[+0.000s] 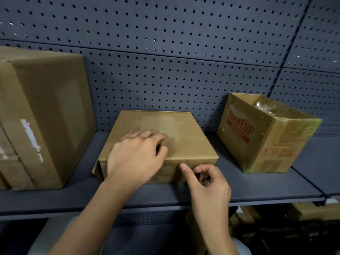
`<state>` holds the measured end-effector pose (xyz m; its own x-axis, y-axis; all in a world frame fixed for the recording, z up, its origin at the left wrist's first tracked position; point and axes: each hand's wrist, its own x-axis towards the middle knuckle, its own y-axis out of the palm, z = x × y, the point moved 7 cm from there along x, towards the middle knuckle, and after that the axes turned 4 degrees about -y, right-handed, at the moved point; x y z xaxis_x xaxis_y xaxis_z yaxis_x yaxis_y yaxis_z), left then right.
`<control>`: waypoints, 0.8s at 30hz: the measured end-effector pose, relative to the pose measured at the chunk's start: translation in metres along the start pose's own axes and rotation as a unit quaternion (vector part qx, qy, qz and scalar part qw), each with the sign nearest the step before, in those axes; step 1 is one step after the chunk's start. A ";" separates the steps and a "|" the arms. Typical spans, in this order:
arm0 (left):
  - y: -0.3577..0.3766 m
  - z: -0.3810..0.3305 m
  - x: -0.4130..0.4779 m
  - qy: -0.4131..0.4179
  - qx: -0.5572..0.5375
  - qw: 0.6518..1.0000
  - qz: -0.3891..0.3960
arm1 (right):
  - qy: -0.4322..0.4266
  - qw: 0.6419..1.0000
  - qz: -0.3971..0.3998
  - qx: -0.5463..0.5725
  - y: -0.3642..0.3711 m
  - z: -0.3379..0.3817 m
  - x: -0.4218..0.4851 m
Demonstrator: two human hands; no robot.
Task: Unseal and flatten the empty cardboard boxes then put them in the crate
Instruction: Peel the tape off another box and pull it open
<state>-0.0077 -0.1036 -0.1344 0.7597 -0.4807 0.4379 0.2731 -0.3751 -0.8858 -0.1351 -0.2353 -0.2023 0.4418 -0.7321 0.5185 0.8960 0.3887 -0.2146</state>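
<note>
Both hands at the flat carton, working at its front seal

Nearest me, my right hand [204,178] is curled against the front face of the flat cardboard box [185,137], thumb up at the top edge and fingers pinched on something small I can't make out, possibly a tape end. My left hand [137,153] presses palm-down on the lid, fingers bent, gripping nothing. That box sits on the grey shelf [257,188], between the tall carton [46,115] to its left and the open "MAKEUP" carton [266,137] to its right. I judge it light, stiff and crushable; I'd hold its edges and peel along the seam.
</note>
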 end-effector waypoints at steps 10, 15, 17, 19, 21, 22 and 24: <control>-0.002 0.002 0.001 0.004 -0.018 1.000 0.003 | -0.076 0.991 0.104 -0.034 -0.006 -0.002 0.000; 0.000 0.005 0.003 0.000 -0.027 1.000 0.016 | -0.042 0.988 0.147 -0.015 -0.024 -0.015 0.004; 0.000 0.007 0.004 -0.003 -0.031 0.999 0.021 | -0.007 0.991 0.133 0.014 -0.038 -0.025 0.007; 0.000 0.008 0.005 -0.002 -0.030 0.999 0.025 | 0.033 0.991 0.125 0.043 -0.051 -0.034 0.011; 0.001 0.008 0.005 -0.001 -0.026 0.999 0.028 | 0.073 0.986 0.117 0.093 -0.055 -0.040 0.014; 0.001 0.008 0.005 0.000 -0.026 0.999 0.031 | 0.092 0.983 0.099 0.127 -0.057 -0.043 0.016; 0.002 0.007 0.005 0.003 -0.028 0.999 0.037 | 0.141 0.967 0.048 0.209 -0.057 -0.046 0.019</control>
<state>0.0006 -0.1006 -0.1349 0.7732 -0.5138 0.3717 0.1818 -0.3819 -0.9061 -0.1759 -0.2970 -0.2182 0.5689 -0.7823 0.2538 0.7805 0.6108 0.1331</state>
